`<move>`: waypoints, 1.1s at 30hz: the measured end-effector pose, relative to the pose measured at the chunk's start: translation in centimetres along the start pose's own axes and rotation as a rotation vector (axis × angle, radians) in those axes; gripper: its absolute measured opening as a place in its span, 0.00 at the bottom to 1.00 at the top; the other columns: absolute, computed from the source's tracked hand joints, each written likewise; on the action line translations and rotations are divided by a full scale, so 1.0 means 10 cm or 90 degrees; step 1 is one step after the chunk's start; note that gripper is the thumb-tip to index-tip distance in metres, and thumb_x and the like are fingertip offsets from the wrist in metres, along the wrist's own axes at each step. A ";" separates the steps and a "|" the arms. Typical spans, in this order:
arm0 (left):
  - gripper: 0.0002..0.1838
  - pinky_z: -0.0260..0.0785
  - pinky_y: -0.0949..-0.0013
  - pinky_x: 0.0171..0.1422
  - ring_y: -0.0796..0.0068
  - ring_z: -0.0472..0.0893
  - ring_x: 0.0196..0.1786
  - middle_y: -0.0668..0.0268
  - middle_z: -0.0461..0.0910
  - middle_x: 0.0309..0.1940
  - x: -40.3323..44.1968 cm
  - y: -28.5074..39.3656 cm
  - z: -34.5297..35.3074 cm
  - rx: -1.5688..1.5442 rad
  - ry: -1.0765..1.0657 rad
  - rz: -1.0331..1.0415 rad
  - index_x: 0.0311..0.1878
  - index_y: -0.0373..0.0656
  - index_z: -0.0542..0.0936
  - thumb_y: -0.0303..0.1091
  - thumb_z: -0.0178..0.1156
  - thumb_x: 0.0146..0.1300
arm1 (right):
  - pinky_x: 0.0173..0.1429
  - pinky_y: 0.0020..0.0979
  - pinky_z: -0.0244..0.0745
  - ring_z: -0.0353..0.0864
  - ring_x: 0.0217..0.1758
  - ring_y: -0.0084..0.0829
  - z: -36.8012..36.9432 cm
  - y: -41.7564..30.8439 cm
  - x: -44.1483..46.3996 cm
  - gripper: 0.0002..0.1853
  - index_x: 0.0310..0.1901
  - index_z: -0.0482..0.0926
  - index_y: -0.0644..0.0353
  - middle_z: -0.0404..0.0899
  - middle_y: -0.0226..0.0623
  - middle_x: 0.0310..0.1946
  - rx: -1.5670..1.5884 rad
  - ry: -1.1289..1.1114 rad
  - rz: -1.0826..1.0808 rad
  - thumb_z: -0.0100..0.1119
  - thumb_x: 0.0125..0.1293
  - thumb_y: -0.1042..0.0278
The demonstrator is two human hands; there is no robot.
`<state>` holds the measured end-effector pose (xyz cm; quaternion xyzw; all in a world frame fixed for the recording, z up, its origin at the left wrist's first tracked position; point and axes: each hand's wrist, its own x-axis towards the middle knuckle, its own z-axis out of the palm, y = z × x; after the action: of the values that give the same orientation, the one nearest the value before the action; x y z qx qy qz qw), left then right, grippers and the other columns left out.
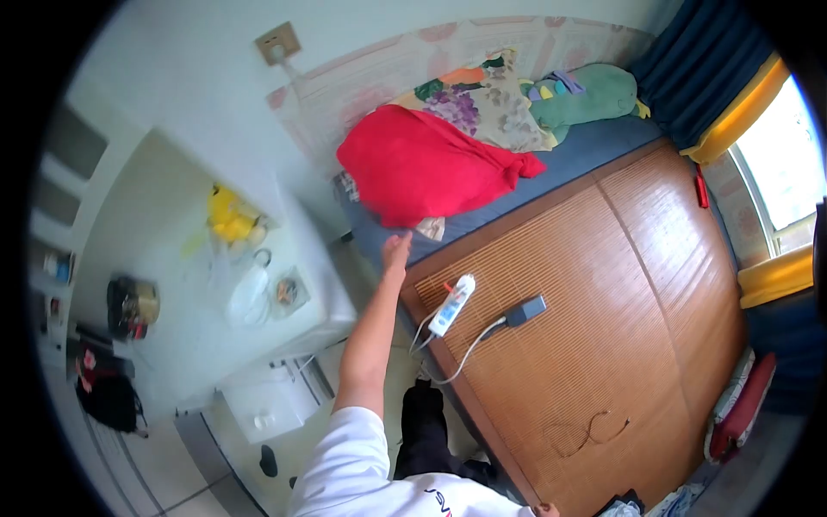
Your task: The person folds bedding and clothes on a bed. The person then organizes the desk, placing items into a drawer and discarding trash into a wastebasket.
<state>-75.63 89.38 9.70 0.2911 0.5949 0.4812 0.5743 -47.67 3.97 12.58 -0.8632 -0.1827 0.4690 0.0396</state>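
Head view: the left hand (396,250) reaches beside the red cloth (422,164), which lies on the blue sheet (581,159) before the pillow (508,108); its grip is unclear. The right hand (545,510) is cut off below, its state impossible to tell. A power strip (452,306) and adapter (525,310) lie on the mat (568,362), a cord (475,343) looping over the edge.

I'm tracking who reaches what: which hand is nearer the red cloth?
Left. The left hand is by the lower edge of the red cloth, contact unclear; the right hand is farther, at the picture's bottom edge.
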 end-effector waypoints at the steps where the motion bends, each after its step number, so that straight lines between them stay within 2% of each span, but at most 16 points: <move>1: 0.22 0.64 0.74 0.28 0.80 0.72 0.26 0.69 0.74 0.26 0.38 0.02 0.12 -0.001 -0.012 -0.009 0.48 0.35 0.75 0.38 0.68 0.54 | 0.40 0.32 0.74 0.79 0.35 0.33 0.02 -0.09 -0.10 0.23 0.43 0.79 0.67 0.81 0.43 0.32 0.031 -0.006 0.001 0.59 0.59 0.52; 3: 0.25 0.69 0.67 0.34 0.73 0.78 0.34 0.63 0.79 0.35 0.95 -0.05 0.27 0.149 0.000 -0.048 0.47 0.34 0.77 0.39 0.71 0.50 | 0.36 0.29 0.74 0.78 0.31 0.27 0.14 -0.13 -0.37 0.25 0.43 0.79 0.66 0.80 0.38 0.30 0.070 -0.003 0.022 0.61 0.60 0.47; 4: 0.33 0.73 0.62 0.45 0.68 0.79 0.44 0.56 0.78 0.49 1.04 -0.01 0.36 -0.001 -0.034 0.020 0.53 0.31 0.74 0.40 0.73 0.47 | 0.41 0.31 0.73 0.77 0.36 0.32 0.25 -0.11 -0.41 0.24 0.45 0.78 0.64 0.80 0.41 0.33 0.043 0.001 0.034 0.59 0.61 0.48; 6: 0.37 0.71 0.61 0.54 0.66 0.77 0.52 0.51 0.73 0.56 1.14 0.17 0.51 -0.083 0.011 -0.090 0.57 0.29 0.71 0.38 0.74 0.46 | 0.50 0.36 0.71 0.76 0.45 0.41 0.54 -0.05 -0.52 0.23 0.49 0.77 0.60 0.78 0.47 0.41 -0.007 0.002 0.061 0.56 0.61 0.49; 8: 0.38 0.69 0.58 0.59 0.63 0.76 0.55 0.53 0.73 0.57 0.98 0.46 0.65 -0.209 0.066 -0.130 0.59 0.28 0.68 0.36 0.74 0.46 | 0.53 0.37 0.69 0.75 0.48 0.42 0.62 -0.27 -0.65 0.23 0.50 0.77 0.60 0.77 0.48 0.44 -0.005 -0.028 0.100 0.55 0.61 0.50; 10: 0.37 0.68 0.56 0.60 0.61 0.74 0.58 0.56 0.73 0.57 1.08 0.47 0.77 -0.190 0.093 -0.175 0.61 0.32 0.67 0.34 0.72 0.48 | 0.56 0.37 0.68 0.74 0.52 0.43 0.57 -0.64 -0.70 0.24 0.51 0.76 0.60 0.77 0.49 0.47 0.009 -0.087 0.124 0.53 0.62 0.50; 12: 0.36 0.69 0.57 0.59 0.62 0.73 0.58 0.59 0.72 0.57 1.02 0.59 0.91 -0.303 -0.085 -0.142 0.62 0.37 0.66 0.32 0.70 0.51 | 0.59 0.37 0.67 0.73 0.55 0.44 0.50 -0.95 -0.72 0.24 0.52 0.76 0.61 0.76 0.49 0.50 0.030 -0.156 0.129 0.52 0.63 0.50; 14: 0.34 0.69 0.58 0.59 0.62 0.74 0.57 0.60 0.72 0.57 0.88 0.81 1.04 -0.259 -0.074 -0.116 0.63 0.41 0.65 0.31 0.68 0.52 | 0.63 0.38 0.66 0.72 0.59 0.45 0.49 -1.19 -0.68 0.24 0.53 0.76 0.61 0.75 0.50 0.53 0.097 -0.191 0.124 0.50 0.63 0.51; 16: 0.33 0.68 0.59 0.60 0.63 0.73 0.57 0.60 0.72 0.57 0.71 1.04 1.15 -0.228 -0.057 -0.049 0.62 0.41 0.65 0.30 0.66 0.53 | 0.54 0.37 0.69 0.75 0.51 0.42 0.55 -1.22 -0.45 0.22 0.53 0.74 0.63 0.77 0.47 0.47 0.271 -0.172 0.130 0.53 0.63 0.56; 18: 0.32 0.68 0.59 0.60 0.63 0.73 0.57 0.60 0.72 0.56 0.45 1.40 1.27 -0.220 -0.073 0.007 0.62 0.41 0.66 0.29 0.65 0.54 | 0.37 0.34 0.76 0.81 0.36 0.36 0.58 -1.18 -0.14 0.19 0.52 0.71 0.66 0.79 0.42 0.34 0.591 -0.118 0.134 0.57 0.62 0.66; 20: 0.31 0.68 0.60 0.60 0.63 0.73 0.57 0.60 0.71 0.56 0.23 1.76 1.50 -0.225 -0.098 0.069 0.62 0.41 0.66 0.28 0.65 0.54 | 0.38 0.34 0.76 0.81 0.36 0.35 0.42 -1.51 0.01 0.18 0.51 0.72 0.65 0.79 0.42 0.34 0.591 -0.087 0.132 0.57 0.62 0.66; 21: 0.31 0.68 0.60 0.60 0.63 0.73 0.57 0.60 0.71 0.56 0.13 1.90 1.61 -0.269 -0.173 0.103 0.62 0.41 0.66 0.27 0.64 0.54 | 0.38 0.34 0.77 0.81 0.36 0.35 0.28 -1.83 0.01 0.16 0.50 0.73 0.64 0.80 0.42 0.35 0.584 -0.059 0.141 0.58 0.62 0.66; 22: 0.30 0.69 0.60 0.59 0.63 0.73 0.57 0.60 0.71 0.56 0.01 2.04 1.70 -0.311 -0.248 0.135 0.61 0.41 0.66 0.26 0.64 0.54 | 0.35 0.28 0.76 0.80 0.34 0.27 0.15 -2.09 0.02 0.13 0.49 0.73 0.64 0.79 0.37 0.34 0.557 -0.051 0.118 0.54 0.65 0.69; 26: 0.28 0.70 0.60 0.58 0.65 0.76 0.53 0.63 0.75 0.51 -0.96 2.88 2.36 -0.371 -0.477 0.119 0.58 0.40 0.69 0.23 0.64 0.53 | 0.36 0.27 0.76 0.80 0.35 0.27 0.08 -2.33 0.21 0.15 0.50 0.72 0.64 0.80 0.38 0.36 0.562 -0.055 0.022 0.57 0.64 0.68; 30: 0.25 0.74 0.61 0.55 0.65 0.78 0.51 0.62 0.75 0.50 -2.18 3.12 3.00 -0.396 -0.625 0.257 0.58 0.40 0.69 0.23 0.61 0.56 | 0.36 0.25 0.75 0.79 0.35 0.25 -0.10 -2.41 0.24 0.17 0.51 0.73 0.64 0.80 0.36 0.37 0.543 -0.071 -0.058 0.59 0.63 0.66; 33: 0.24 0.73 0.61 0.56 0.65 0.77 0.52 0.60 0.76 0.51 -3.27 3.15 3.15 -0.375 -0.708 0.156 0.59 0.40 0.69 0.24 0.60 0.57 | 0.36 0.26 0.73 0.78 0.33 0.23 -0.15 -2.11 0.38 0.16 0.48 0.76 0.65 0.81 0.34 0.32 0.496 -0.018 -0.139 0.59 0.63 0.65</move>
<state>-46.22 79.01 55.34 0.3936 0.0133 0.4636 0.7937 -50.42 25.07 15.51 -0.7527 -0.0821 0.5078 0.4109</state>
